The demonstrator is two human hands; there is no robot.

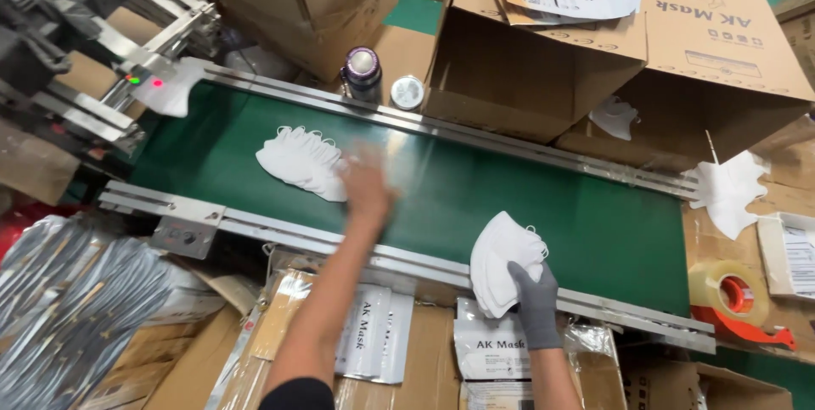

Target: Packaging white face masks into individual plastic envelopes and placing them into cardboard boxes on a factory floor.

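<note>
White folded fabric masks [304, 161] lie fanned on the green conveyor belt [509, 198]; the blurred bare left hand [365, 185], fingers spread over them, should scoop squarely while the grey-gloved right hand [533, 291] grips its stack of white masks [503, 259].

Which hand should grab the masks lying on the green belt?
Probably the left hand: bare, it already reaches the loose mask pile on the belt. The gloved right hand is full, gripping another mask stack.

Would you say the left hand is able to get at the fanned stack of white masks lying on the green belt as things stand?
Probably yes. The left hand is blurred but already at the right edge of the fanned stack of white masks on the green belt, and nothing lies between them.
</note>
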